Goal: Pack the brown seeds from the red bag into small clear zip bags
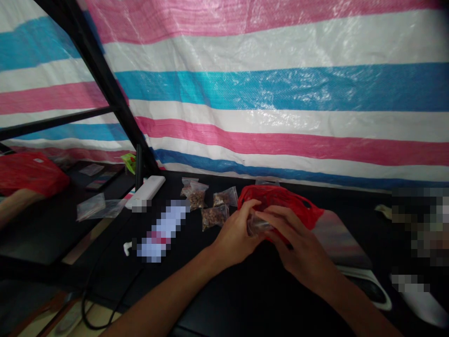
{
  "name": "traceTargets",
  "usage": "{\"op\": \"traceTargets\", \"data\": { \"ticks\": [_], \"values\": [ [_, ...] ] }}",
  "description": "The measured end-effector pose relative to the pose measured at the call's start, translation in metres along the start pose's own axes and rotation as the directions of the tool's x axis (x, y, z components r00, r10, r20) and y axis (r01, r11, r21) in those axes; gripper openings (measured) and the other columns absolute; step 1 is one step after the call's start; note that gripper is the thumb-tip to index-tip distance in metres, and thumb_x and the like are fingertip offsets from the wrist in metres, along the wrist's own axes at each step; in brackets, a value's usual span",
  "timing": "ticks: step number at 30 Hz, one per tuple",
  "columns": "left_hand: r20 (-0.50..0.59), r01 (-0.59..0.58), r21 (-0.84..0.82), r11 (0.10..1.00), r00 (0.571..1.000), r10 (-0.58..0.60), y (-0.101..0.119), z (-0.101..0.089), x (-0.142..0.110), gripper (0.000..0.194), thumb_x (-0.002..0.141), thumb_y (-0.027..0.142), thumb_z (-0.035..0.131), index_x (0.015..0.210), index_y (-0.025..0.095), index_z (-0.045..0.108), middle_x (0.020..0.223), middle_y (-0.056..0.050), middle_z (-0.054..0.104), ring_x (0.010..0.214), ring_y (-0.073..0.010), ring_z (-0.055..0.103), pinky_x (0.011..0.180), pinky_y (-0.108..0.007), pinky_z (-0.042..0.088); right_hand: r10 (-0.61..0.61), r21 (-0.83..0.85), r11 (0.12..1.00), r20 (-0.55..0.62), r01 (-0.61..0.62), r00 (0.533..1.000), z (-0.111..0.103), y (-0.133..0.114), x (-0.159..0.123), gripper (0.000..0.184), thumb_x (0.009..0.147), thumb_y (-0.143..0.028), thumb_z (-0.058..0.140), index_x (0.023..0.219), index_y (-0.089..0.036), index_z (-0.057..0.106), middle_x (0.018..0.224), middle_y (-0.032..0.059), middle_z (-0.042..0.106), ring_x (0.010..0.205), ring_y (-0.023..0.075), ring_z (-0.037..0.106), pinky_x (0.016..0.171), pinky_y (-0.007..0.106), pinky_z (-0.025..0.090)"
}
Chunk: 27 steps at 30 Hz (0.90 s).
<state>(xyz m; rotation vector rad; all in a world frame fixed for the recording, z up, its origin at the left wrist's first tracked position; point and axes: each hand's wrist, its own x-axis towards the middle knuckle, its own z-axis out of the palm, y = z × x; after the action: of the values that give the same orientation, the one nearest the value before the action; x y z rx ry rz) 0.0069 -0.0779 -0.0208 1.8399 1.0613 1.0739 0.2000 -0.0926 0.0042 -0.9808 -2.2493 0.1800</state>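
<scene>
In the head view, a small clear plastic bag is between my two hands, just in front of a red plastic bag. My left hand is closed on the clear bag's left side, thumb and fingers curved round it. The fingers of my right hand bend over its right side and grip it. What the clear bag contains is hard to make out. To the left of my hands lie several small zip bags with brown bits inside, among them one zip bag close to my left hand.
A white power strip, a blurred-out flat object and a white earbud lie on the black table at left. On the right is a grey flat object. A co-worker's arm reaches by another red bag.
</scene>
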Motion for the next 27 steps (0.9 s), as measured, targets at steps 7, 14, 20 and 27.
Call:
{"op": "traceTargets", "data": {
  "ticks": [7,14,20,27],
  "values": [
    [0.007,0.006,-0.048,0.999,1.000,-0.005,-0.004,0.000,0.000,0.071,0.077,0.015,0.077,0.140,0.025,0.046,0.111,-0.005,0.069,0.099,-0.0204,0.067,0.087,-0.030,0.051,0.036,-0.045,0.998,0.012,-0.035,0.999,-0.003,0.004,-0.001,0.040,0.100,-0.037,0.061,0.140,-0.034,0.060,0.122,0.0064,0.068,0.109,0.0234,0.070,0.092,0.036,0.060],
    [-0.111,0.062,-0.058,0.996,0.991,-0.069,0.001,0.002,0.002,0.046,0.091,0.029,0.069,0.132,0.024,0.049,0.096,-0.001,0.067,0.084,-0.0162,0.065,0.077,-0.027,0.049,0.136,-0.128,0.979,-0.152,-0.156,0.979,-0.002,0.009,0.001,0.032,0.102,-0.032,0.055,0.133,-0.030,0.060,0.131,0.0087,0.064,0.120,0.0264,0.065,0.100,0.040,0.055],
    [-0.342,0.212,0.095,0.973,0.925,-0.168,0.004,-0.002,0.000,0.030,0.094,0.030,0.063,0.123,0.026,0.055,0.081,0.001,0.066,0.067,-0.0190,0.063,0.067,-0.027,0.041,0.150,-0.284,0.941,-0.132,-0.182,0.980,0.000,0.025,0.000,0.030,0.096,-0.020,0.056,0.125,-0.022,0.064,0.126,0.0122,0.070,0.116,0.0317,0.065,0.102,0.050,0.049],
    [-0.242,0.229,0.074,0.971,0.948,-0.205,0.005,0.003,-0.003,0.059,0.079,0.031,0.080,0.129,0.026,0.049,0.116,-0.008,0.069,0.102,-0.0272,0.068,0.087,-0.035,0.047,0.144,-0.298,0.947,0.053,-0.122,0.988,0.009,0.024,-0.003,0.026,0.094,-0.020,0.061,0.118,-0.024,0.069,0.115,0.0080,0.076,0.109,0.0291,0.068,0.097,0.046,0.048]
  ]
}}
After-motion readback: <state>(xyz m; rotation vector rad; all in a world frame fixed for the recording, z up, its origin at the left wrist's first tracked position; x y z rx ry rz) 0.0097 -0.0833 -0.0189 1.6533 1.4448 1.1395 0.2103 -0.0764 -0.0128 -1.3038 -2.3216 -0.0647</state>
